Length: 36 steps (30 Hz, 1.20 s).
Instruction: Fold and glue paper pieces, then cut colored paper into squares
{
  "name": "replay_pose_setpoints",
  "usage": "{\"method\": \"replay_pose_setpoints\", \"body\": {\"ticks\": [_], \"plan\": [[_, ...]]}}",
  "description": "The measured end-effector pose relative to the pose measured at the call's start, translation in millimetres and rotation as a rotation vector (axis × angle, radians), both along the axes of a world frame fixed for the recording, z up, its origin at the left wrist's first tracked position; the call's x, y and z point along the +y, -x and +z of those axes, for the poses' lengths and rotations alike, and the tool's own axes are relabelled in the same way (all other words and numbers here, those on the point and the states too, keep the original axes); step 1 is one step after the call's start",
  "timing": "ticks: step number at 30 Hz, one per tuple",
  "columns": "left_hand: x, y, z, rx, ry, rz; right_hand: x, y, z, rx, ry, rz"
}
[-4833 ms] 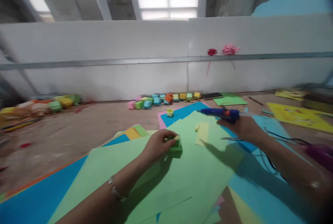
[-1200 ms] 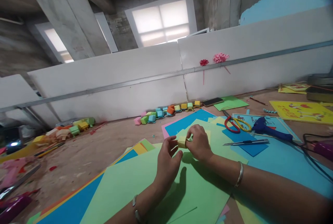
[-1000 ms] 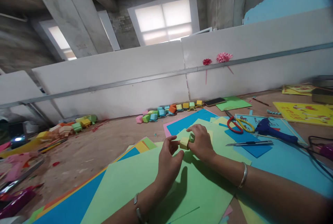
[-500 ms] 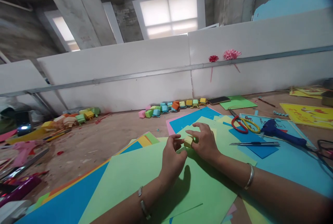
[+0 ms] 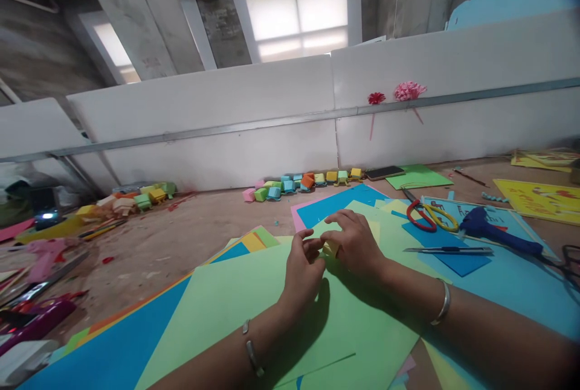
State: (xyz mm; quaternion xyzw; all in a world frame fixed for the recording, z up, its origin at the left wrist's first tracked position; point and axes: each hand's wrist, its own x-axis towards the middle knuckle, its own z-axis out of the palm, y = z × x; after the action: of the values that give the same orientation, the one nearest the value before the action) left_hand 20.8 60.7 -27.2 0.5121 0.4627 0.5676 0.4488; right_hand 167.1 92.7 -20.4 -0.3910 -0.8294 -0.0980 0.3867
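A small pale-yellow folded paper block (image 5: 331,249) is held between my two hands, over light-green paper sheets (image 5: 235,311). My right hand (image 5: 357,248) grips it from the right, thumb and fingers closed around it and covering most of it. From the left, my left hand (image 5: 303,272) meets it with curled fingers pinching its near side; the exact fingertip contact is partly hidden. Both forearms rest low over the paper, each wearing a silver bracelet.
Small coloured paper blocks (image 5: 308,182) line the back beside a phone (image 5: 384,172). At right lie scissors (image 5: 421,218), a utility knife (image 5: 448,251) and a blue glue gun (image 5: 493,232). A pink glue gun (image 5: 45,255) and more paper pieces (image 5: 131,200) are at left.
My right fingers have lowered and closed further over the yellow paper block, hiding more of it. My left hand barely moved. The view has shifted slightly.
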Motion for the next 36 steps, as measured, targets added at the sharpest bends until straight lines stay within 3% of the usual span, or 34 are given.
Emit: {"method": "replay_pose_setpoints", "body": {"ticks": [7, 21, 36], "plan": [[1.0, 0.4, 1.9, 0.022, -0.011, 0.026, 1.8, 0.1, -2.0, -0.03, -0.109, 0.062], [0.1, 0.9, 0.4, 0.023, -0.085, 0.014, 0.5, 1.4, -1.9, -0.017, -0.174, 0.137], [-3.9, 1.8, 5.4, 0.096, -0.121, 0.016, -5.7, 4.2, 3.3, 0.116, -0.117, 0.162]]}}
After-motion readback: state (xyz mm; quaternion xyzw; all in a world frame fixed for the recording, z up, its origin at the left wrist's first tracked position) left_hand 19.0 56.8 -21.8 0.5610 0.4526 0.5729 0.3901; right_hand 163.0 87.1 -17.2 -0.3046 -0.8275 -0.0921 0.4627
